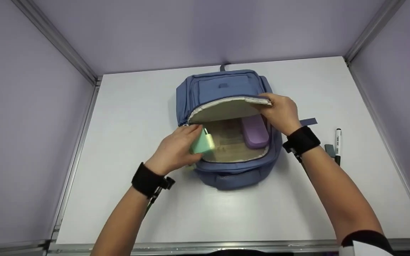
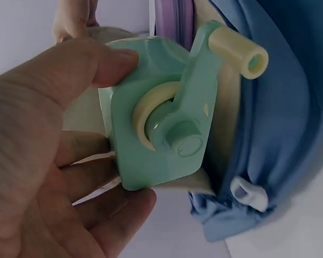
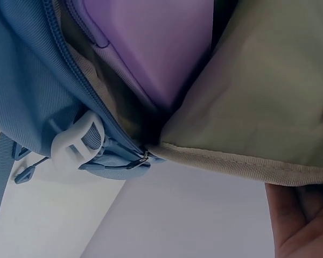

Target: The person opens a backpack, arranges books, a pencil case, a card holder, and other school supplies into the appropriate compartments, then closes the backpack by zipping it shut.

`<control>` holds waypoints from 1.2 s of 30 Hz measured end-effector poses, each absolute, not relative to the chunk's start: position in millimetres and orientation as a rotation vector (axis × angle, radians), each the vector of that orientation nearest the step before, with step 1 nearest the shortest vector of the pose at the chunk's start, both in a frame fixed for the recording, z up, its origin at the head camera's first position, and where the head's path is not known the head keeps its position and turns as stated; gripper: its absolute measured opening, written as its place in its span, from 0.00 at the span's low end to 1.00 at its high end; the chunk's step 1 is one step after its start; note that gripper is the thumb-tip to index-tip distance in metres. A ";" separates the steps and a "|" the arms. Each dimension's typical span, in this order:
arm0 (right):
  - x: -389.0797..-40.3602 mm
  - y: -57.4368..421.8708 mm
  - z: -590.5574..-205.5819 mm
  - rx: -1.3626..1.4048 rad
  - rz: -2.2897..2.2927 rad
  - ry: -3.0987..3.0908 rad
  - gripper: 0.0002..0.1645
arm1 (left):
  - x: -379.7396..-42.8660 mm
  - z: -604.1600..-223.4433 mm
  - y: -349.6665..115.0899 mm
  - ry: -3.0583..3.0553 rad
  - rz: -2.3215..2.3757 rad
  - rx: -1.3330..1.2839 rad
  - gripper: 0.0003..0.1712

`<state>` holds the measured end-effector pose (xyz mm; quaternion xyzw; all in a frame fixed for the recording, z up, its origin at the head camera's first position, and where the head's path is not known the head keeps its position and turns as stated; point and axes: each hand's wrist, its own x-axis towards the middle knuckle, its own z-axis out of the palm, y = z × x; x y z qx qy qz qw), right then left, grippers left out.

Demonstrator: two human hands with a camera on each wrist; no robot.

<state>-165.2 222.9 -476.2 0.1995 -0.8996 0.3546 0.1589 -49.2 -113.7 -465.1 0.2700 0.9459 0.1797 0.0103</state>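
Observation:
A blue backpack (image 1: 222,85) lies on its back with its main compartment unzipped. My left hand (image 1: 176,147) grips a mint-green pencil sharpener (image 2: 167,166) with a cream-tipped crank, thumb on one side and fingers on the other. The sharpener is at the left edge of the bag's opening, crank facing the left wrist camera. With my right hand (image 1: 281,110) I hold up the edge of the front flap (image 1: 222,109), its pale lining showing. Inside the compartment, on the right, rests a purple case (image 1: 255,132); part of it is hidden under the flap.
A white marker with a black cap (image 1: 338,142) and a small grey-green block (image 1: 329,150) lie right of the bag on the white table (image 1: 130,117). One blue strap (image 1: 308,121) sticks out past my right wrist. Pale walls (image 1: 155,32) enclose the table's back and sides.

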 end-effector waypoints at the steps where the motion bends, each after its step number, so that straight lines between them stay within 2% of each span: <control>1: -165.5 222.2 -476.1 0.565 1.015 -2.569 0.21 | -53.6 -463.8 -104.4 2.939 0.533 0.887 0.49; 7: -166.5 214.9 -474.9 0.553 1.008 -2.563 0.22 | -85.3 -468.6 -61.0 2.852 0.344 1.011 0.48; 15: -165.5 205.1 -474.3 0.554 1.005 -2.573 0.22 | -116.8 -495.4 -37.2 2.823 0.170 1.052 0.47; 21: -165.2 199.6 -474.2 0.572 1.004 -2.578 0.22 | -124.7 -512.3 -34.5 2.827 0.194 0.998 0.48; 29: -163.8 202.6 -475.8 0.587 1.001 -2.565 0.22 | -118.6 -515.9 -32.9 2.899 0.162 1.022 0.43; 32: -160.6 204.9 -478.4 0.589 1.002 -2.557 0.22 | -103.0 -509.8 -32.2 2.936 0.194 1.183 0.38; 36: -154.3 209.0 -482.2 0.591 1.003 -2.556 0.20 | -74.3 -496.1 -30.2 3.032 0.428 1.648 0.25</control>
